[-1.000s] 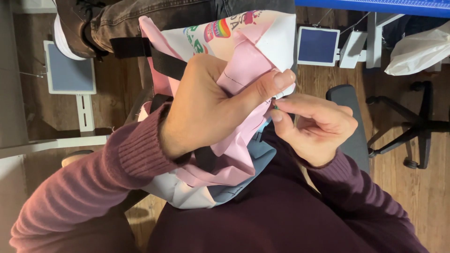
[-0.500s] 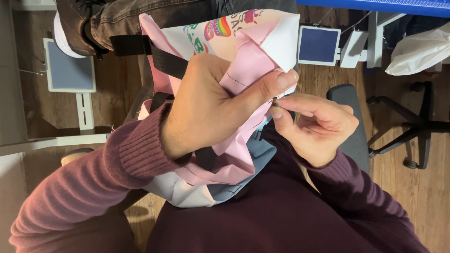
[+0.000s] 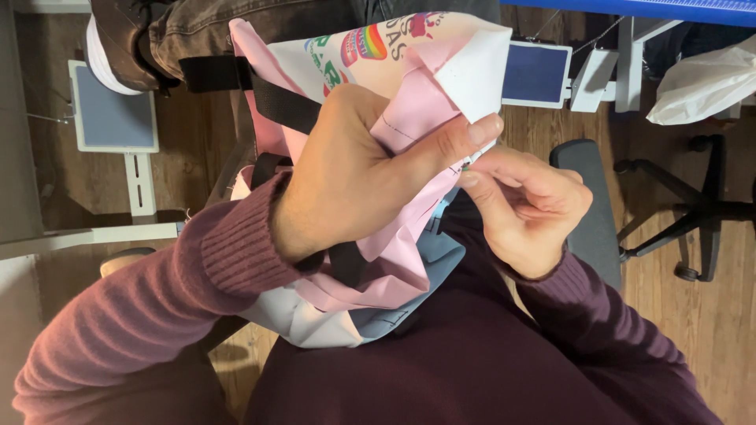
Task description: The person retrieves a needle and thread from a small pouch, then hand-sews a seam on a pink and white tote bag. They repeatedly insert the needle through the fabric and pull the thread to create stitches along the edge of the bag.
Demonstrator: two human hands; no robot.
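A pink, white and light-blue fabric bag (image 3: 409,267) with black straps and a rainbow print is bunched above my lap. My left hand (image 3: 354,173) grips the pink cloth, its thumb pressed along a stitched fold. My right hand (image 3: 524,205) sits just to the right, fingertips pinched together at the fold's edge on something tiny, perhaps a needle or thread; it is too small to tell. Both sleeves are dark maroon.
An office chair armrest (image 3: 587,205) lies behind my right hand, and a wheeled chair base (image 3: 701,212) stands at the right. A white plastic bag (image 3: 701,86) is top right. Another person's jeans and shoe (image 3: 134,39) are top left. The floor is wood.
My right hand's fingertips have closed in slightly against the fold by my left thumb. The bag and my left hand have barely shifted.
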